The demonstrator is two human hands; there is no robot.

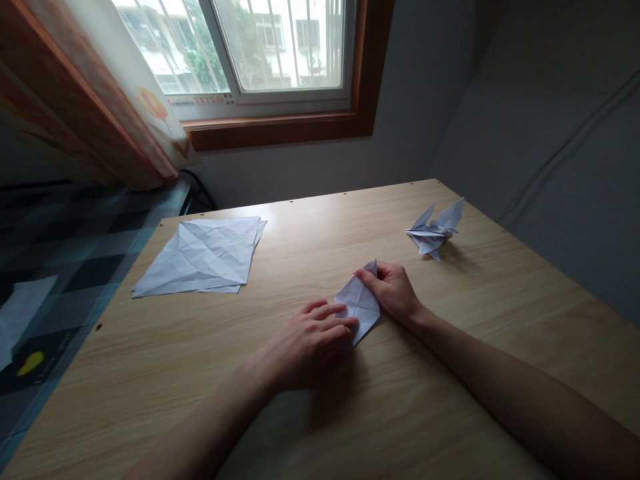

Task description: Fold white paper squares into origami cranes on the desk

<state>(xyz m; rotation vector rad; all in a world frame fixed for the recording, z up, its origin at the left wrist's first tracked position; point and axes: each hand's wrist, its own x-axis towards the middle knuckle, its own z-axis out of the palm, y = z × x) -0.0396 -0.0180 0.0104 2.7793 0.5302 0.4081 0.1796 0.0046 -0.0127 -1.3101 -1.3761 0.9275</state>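
A small folded piece of white paper [361, 300] lies on the wooden table [300, 373] near its middle. My left hand [313, 343] rests on the paper's near left side, its fingers laid flat and pressing the fold down. My right hand [393, 290] sits at the paper's far right edge, fingers curled and pinching the top corner of the paper.
A finished folded paper figure [434, 230] with raised wings stands at the back right of the table. A stack of creased white square sheets [203, 257] lies at the back left. A window and curtain are behind; a checked surface is left of the table.
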